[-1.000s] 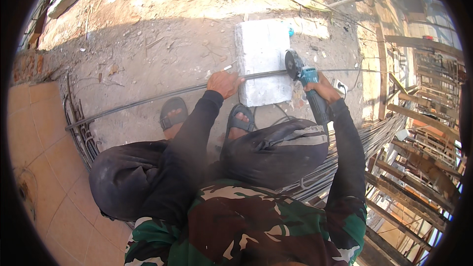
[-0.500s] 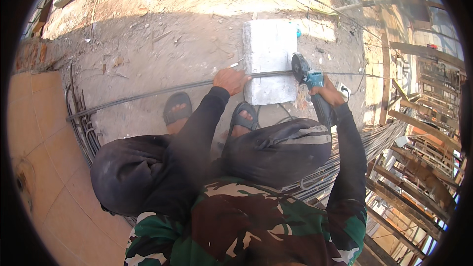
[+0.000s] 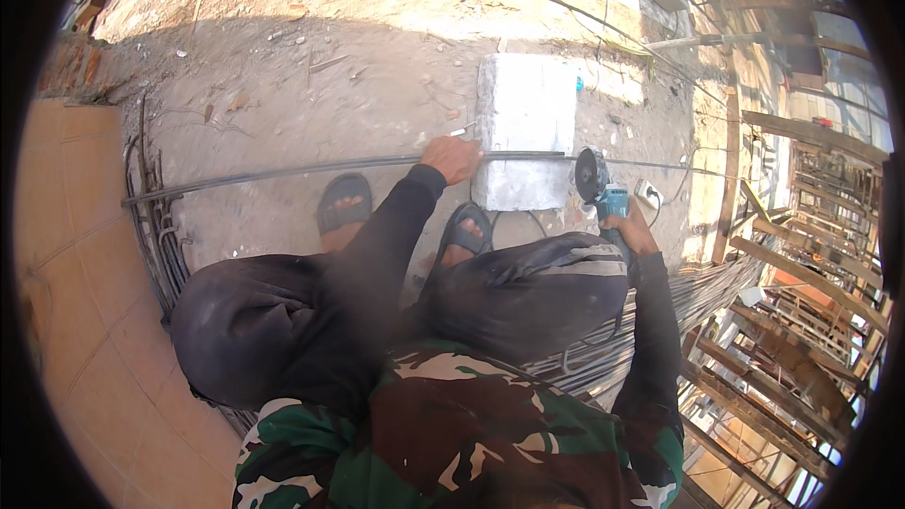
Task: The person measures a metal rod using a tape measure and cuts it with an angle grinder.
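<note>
lying long and slim: dark rods (image 3: 523, 155)

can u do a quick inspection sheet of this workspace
Surface: dirt ground, partly sunlit, with a white block on it.
Job's things: steel rods across the white block; angle grinder, its disc just right of the rod ends.
Clutter: bent rods heaped at left, a rod bundle at right.
Hands: left hand on the steel rods, grip partly hidden; right hand grips the angle grinder.
Cables: dark plug in a white socket; the rest is hard to trace.
Surroundings: tiled floor at left, wooden beams at right.
</note>
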The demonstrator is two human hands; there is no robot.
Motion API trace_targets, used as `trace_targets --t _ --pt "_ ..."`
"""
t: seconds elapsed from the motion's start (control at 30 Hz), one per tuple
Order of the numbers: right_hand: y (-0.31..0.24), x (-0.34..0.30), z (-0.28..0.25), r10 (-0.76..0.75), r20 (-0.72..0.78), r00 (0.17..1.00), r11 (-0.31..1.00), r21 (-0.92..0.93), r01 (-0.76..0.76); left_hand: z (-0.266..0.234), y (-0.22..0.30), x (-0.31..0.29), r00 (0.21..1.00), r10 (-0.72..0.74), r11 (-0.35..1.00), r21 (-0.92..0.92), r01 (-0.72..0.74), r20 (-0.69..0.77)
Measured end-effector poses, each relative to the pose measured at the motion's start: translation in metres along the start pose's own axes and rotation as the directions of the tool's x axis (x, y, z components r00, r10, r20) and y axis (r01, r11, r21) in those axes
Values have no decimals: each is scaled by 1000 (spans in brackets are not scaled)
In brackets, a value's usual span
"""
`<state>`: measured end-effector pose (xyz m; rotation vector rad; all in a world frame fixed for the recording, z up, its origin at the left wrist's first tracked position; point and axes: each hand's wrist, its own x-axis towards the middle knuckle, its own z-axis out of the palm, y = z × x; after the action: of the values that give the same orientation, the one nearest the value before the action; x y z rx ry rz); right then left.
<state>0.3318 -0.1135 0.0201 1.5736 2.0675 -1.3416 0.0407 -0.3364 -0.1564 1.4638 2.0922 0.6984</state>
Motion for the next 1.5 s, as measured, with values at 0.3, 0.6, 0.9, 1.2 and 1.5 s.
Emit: trace_targets --t 0.3,0.6,0.9,1.2,1.5 --pt "-14 13 12 -35 -2 999 996 81 35 -29 -10 36 965 -124 982 113 153 -230" --pt "-32 26 24 -71 -9 997 995 63 71 -19 -2 -5 877 -60 975 159 153 -478" --pt "-29 30 21 -119 51 992 988 108 113 -3 -24 -1 888 -86 961 197 193 -452" --pt "-33 22 25 -123 0 992 992 -11 123 -21 -12 7 741 64 930 309 199 -668" --pt "-25 29 26 -112 8 994 991 81 111 -12 10 -13 992 -88 991 106 78 91"
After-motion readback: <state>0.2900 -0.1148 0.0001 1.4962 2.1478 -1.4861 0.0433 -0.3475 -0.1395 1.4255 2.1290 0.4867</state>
